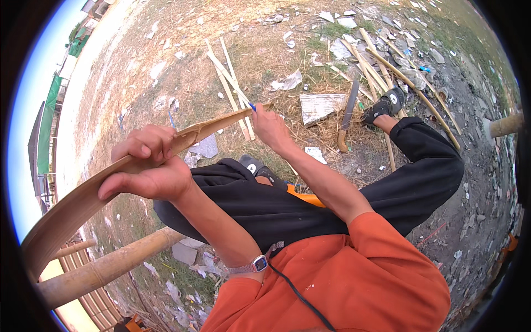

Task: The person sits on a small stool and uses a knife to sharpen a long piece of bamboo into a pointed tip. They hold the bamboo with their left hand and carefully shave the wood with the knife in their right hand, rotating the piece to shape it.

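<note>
1. The bamboo strip (pixel 72 207), a long split length, is held up off the littered ground (pixel 182 77), running slantwise past the left knee of the black trousers (pixel 265 213) and narrowing toward its far end.
2. The left grip (pixel 168 180) pinches the strip's broad part, fingers over one edge and thumb along the other.
3. The right grip (pixel 267 127) is curled tight at the narrow end, around a small blue object (pixel 253 107); the fist hides what it is.
4. The strip should be light and springy, stiff along its length but apt to split with the grain. Its outer skin may be slippery and its edges sharp, so the broad flat is the safer hold.
5. On the ground ahead lie thin strips (pixel 225 83), a white block (pixel 322 108) and, beside it, a machete (pixel 349 108).
6. No lettering shows on the bamboo; the dark shoe (pixel 381 109) bears a pale round emblem, and the wristwatch (pixel 259 264) display is too small to read.
</note>
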